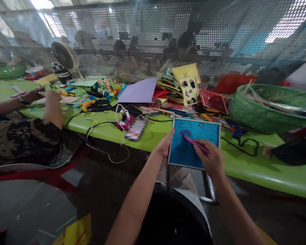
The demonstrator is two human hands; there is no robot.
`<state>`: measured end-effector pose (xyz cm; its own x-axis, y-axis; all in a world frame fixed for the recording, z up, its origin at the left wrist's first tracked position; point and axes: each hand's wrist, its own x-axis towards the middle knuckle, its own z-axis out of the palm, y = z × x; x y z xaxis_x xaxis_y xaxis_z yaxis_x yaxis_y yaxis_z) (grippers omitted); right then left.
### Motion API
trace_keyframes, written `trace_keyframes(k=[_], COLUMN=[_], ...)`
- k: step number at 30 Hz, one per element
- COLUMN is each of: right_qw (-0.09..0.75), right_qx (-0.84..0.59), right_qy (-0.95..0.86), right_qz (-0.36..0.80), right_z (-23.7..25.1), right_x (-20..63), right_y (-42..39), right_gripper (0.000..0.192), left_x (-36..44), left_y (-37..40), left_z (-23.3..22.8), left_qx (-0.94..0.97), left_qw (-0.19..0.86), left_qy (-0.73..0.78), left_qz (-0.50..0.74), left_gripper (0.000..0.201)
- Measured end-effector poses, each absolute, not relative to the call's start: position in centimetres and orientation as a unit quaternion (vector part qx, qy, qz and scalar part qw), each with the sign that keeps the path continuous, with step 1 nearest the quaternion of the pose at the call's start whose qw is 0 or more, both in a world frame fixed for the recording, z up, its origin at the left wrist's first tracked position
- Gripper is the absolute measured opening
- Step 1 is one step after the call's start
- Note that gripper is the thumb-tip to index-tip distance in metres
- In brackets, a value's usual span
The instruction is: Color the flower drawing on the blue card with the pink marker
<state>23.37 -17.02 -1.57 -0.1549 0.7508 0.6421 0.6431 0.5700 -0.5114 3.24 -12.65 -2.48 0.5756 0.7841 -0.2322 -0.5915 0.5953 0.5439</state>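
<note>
The left hand (165, 145) grips the left edge of a square blue card (193, 143), thumb on its face, holding it tilted at the near edge of the glossy lime-green table (257, 163). The right hand (211, 157) pinches a thin pink-purple stick (196, 143), its tip touching a purple curled shape on the card's upper part. The card is matte with a pale border. To the right sits a green woven plastic basket (260, 115) of long strips. Beyond the card lies a heap of coloured paper sheets and decorated cards (183, 85). Far left, another person's hands (40, 97) work on the table near a small white fan (65, 56).
</note>
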Motion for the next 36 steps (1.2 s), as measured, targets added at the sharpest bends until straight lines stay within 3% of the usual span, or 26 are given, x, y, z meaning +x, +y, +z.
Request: trace_keyframes(k=[36], right_qw=[0.451], right_qx=[-0.445], right_qy=[-0.771], right_qz=[0.062], right_z=[-1.49], right_x=[23.57], right_y=[-16.95], right_gripper=[0.018], left_x=[3.25], left_y=[-12.38], left_z=[-2.91], left_qx=[0.222], left_qw=[0.864], left_qy=[0.209], left_qz=[0.401], left_gripper=[0.066])
